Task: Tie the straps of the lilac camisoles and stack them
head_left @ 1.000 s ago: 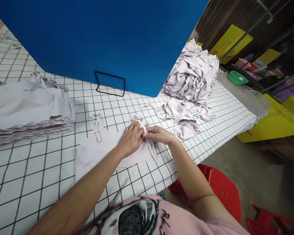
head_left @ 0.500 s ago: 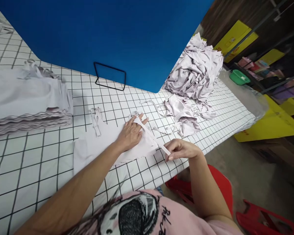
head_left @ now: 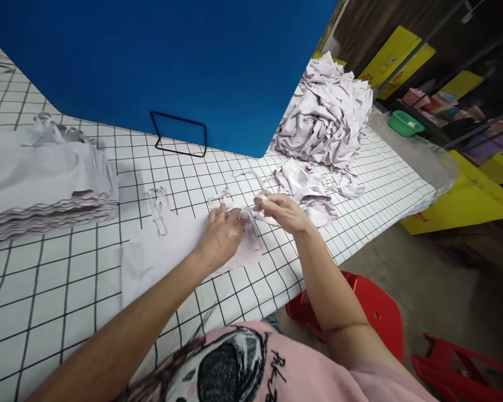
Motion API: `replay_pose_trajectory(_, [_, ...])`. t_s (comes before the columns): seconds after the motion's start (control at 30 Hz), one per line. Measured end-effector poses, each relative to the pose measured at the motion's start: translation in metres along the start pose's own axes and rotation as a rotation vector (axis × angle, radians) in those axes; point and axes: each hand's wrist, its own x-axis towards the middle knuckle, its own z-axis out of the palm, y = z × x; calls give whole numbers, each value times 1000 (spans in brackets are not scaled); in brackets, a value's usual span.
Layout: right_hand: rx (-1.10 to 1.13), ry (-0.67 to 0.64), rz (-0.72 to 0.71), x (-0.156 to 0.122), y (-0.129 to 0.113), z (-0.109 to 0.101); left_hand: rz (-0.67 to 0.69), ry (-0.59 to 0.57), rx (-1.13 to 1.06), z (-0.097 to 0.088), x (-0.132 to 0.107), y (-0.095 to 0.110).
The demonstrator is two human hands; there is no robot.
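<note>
A pale lilac-white garment piece (head_left: 163, 251) with thin straps lies flat on the grid-patterned table cover. My left hand (head_left: 221, 234) rests palm down on its right part, fingers apart and slightly bent, pressing the cloth. Just right of it, my right hand (head_left: 283, 211) is raised a little, thumb and fingertips pinched on a pale fabric strip, mostly hidden by the fingers. A looped strap (head_left: 160, 211) lies at the garment's upper left edge. Beyond my right hand are crumpled pieces of the same cloth (head_left: 295, 176).
A neat stack of pale cloth (head_left: 46, 173) sits at left. A large heap (head_left: 327, 117) stands at the back right. A blue panel (head_left: 163, 61) with a black wire frame (head_left: 180, 134) fills the far side. Red stools (head_left: 373, 312) stand below the table's edge.
My right hand has moved up and left, from the table's near edge to beside my left hand. The strip is no longer stretched out. My left fingers have bent more.
</note>
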Motion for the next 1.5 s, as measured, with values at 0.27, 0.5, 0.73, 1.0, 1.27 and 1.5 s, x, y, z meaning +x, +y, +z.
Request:
replay_pose_trajectory(0.27, [-3, 189, 34, 51, -12, 12, 143, 49, 11, 6, -15, 44])
replay_pose_trajectory(0.5, [29, 124, 103, 50, 1, 19, 87, 53, -98, 20, -10, 38])
replay_pose_trajectory(0.73, [59, 89, 116, 54, 4, 29, 174, 75, -451, 7, -16, 36])
replay_pose_trajectory(1.0, [102, 75, 106, 55, 6, 47, -600, 191, -1043, -19, -6, -7])
replay_pose_trajectory(1.27, [86, 50, 61, 63, 1, 66, -539, 218, -1302, -15, -6, -26])
replay_pose_trajectory(1.5, [-153, 119, 63, 92, 6, 43, -597, 154, -1338, -11, -7, -30])
